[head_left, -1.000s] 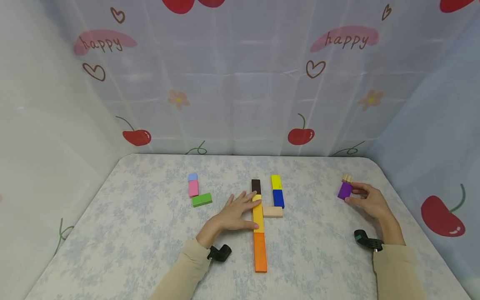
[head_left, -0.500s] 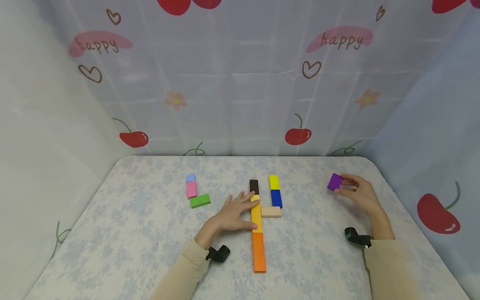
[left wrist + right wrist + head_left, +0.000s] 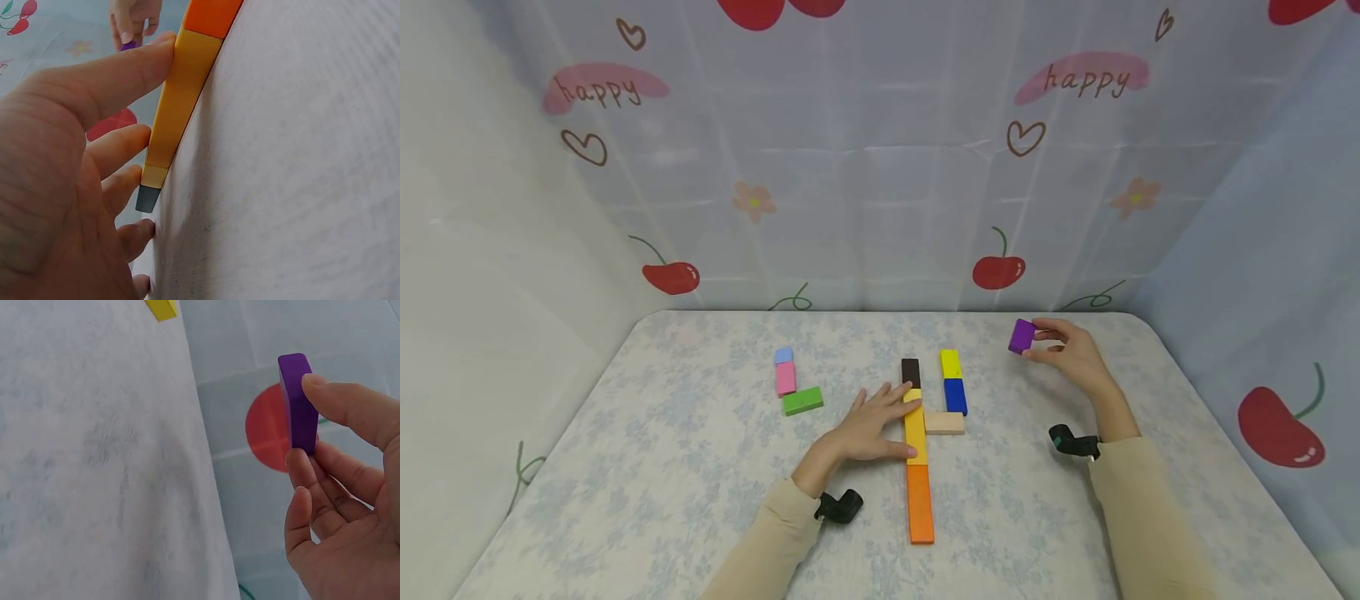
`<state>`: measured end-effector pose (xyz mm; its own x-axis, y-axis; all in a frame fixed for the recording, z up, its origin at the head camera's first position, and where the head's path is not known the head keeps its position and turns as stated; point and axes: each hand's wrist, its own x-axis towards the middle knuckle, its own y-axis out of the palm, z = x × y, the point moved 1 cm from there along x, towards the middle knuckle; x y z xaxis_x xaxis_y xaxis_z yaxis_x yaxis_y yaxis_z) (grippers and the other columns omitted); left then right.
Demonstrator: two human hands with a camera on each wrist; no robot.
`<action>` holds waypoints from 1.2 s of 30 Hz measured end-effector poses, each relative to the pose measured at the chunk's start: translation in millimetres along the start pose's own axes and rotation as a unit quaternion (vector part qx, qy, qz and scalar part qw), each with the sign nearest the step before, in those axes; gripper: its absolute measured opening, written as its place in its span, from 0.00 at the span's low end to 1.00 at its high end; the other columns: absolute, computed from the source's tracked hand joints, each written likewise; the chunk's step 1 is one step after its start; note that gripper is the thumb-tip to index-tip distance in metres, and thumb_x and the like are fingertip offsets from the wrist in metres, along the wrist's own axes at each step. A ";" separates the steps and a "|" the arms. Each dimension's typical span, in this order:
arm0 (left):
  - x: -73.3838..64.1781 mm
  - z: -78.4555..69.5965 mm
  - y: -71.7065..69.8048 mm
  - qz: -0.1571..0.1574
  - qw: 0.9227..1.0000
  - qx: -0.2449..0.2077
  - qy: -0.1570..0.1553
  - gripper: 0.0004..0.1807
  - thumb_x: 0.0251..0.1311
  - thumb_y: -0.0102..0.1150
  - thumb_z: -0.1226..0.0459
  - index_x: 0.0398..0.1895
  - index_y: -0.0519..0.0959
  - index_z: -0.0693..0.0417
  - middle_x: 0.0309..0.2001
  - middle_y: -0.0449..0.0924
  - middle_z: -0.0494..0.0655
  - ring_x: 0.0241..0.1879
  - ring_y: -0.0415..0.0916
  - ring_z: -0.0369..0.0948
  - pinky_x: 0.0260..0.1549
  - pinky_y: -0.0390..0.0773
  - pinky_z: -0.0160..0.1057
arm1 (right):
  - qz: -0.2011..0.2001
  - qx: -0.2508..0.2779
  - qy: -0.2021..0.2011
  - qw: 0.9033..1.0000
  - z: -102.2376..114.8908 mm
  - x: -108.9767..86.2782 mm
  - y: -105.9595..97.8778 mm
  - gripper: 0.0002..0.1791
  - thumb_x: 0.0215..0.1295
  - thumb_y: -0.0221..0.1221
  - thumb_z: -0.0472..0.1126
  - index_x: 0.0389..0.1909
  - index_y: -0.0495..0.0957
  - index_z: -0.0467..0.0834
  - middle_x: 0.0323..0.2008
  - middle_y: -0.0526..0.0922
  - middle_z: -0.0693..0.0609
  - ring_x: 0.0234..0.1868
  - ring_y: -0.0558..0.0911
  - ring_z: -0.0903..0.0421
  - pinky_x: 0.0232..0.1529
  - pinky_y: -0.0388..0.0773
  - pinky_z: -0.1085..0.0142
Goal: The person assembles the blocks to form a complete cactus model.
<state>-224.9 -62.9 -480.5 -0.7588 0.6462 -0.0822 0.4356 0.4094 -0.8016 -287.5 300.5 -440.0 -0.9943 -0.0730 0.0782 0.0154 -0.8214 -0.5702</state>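
My right hand (image 3: 1075,354) pinches a purple block (image 3: 1022,337) between thumb and fingertips, held up near the table's back edge. In the right wrist view, the purple block (image 3: 298,403) stands on end in the grip, the thumb (image 3: 337,400) on one face. My left hand (image 3: 868,429) lies spread, its fingertips and thumb resting on the golden-yellow section (image 3: 916,433) of a straight row. That row has a dark block (image 3: 911,373) at the far end and an orange block (image 3: 920,504) at the near end. A pale wooden block (image 3: 945,423) sits against its right side.
Right of the row, a yellow block (image 3: 951,363) and a blue block (image 3: 955,397) lie end to end. On the left are a light-blue block (image 3: 784,356), a pink block (image 3: 786,378) and a green block (image 3: 803,401). A printed curtain (image 3: 865,167) hangs behind the table.
My right hand has carried the purple block from the table's right side leftward and toward the back. The left hand and the blocks beside it have stayed put.
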 end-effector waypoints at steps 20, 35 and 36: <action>0.2 0.5 -1.3 0.003 1.000 -0.003 -0.010 0.42 0.57 0.64 0.43 0.74 0.62 0.41 0.79 0.43 0.40 0.79 0.34 0.51 0.72 0.30 0.63 | 0.085 0.020 -0.013 0.996 72.1 74.3 80.2 0.35 0.58 0.68 0.39 0.67 0.69 0.40 0.60 0.75 0.39 0.63 0.72 0.39 0.62 0.73 0.47; 0.5 -1.1 -1.0 0.007 1.000 -0.007 -0.006 0.42 0.57 0.64 0.43 0.74 0.62 0.42 0.79 0.44 0.41 0.79 0.35 0.51 0.72 0.31 0.64 | 0.145 -0.014 -0.022 0.989 74.3 86.1 126.6 0.33 0.56 0.70 0.40 0.63 0.73 0.40 0.58 0.78 0.41 0.58 0.77 0.45 0.60 0.75 0.51; 0.5 -1.0 -1.1 0.006 1.000 -0.006 -0.005 0.42 0.57 0.64 0.43 0.74 0.62 0.42 0.79 0.44 0.41 0.79 0.36 0.52 0.72 0.31 0.64 | 0.146 -0.016 -0.024 0.989 74.5 86.0 128.0 0.33 0.56 0.70 0.40 0.63 0.72 0.40 0.58 0.78 0.41 0.58 0.77 0.45 0.61 0.75 0.51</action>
<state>-225.3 -62.4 -479.0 -0.7583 0.6446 -0.0977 0.4505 0.4097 -0.7932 -363.1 146.9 -445.4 -0.9418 -0.3314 -0.0555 0.2969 -0.7433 -0.5994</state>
